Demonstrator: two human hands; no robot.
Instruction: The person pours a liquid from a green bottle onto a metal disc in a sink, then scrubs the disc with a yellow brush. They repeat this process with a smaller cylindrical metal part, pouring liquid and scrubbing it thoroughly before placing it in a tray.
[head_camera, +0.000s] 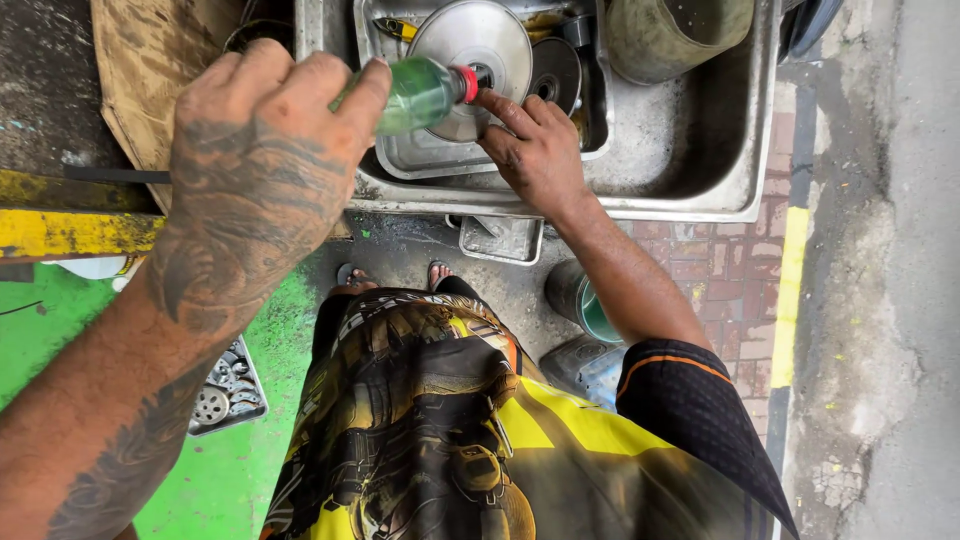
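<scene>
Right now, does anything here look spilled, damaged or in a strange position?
Nothing looks spilled or broken. The left hand holds a green bottle tipped sideways, red cap toward a metal disc in the grimy steel tray; the right hand touches the cap.

This is looking like an open-air roadside repair workshop, likely one dealing with motorbike parts. A dented steel wash basin (700, 150) is holding a smaller metal tray (400, 160) in which round metal discs (480, 45) and a darker pulley-like disc (556, 72) are lying, oily and wet. A small tray of gears and bearings (228, 388) is sitting on the green-painted floor (230, 470). Brick paving (735, 290) and a yellow-striped kerb (790, 300) are running alongside grey asphalt (900, 250), and grimy cans (578, 298) are standing underfoot.
</scene>
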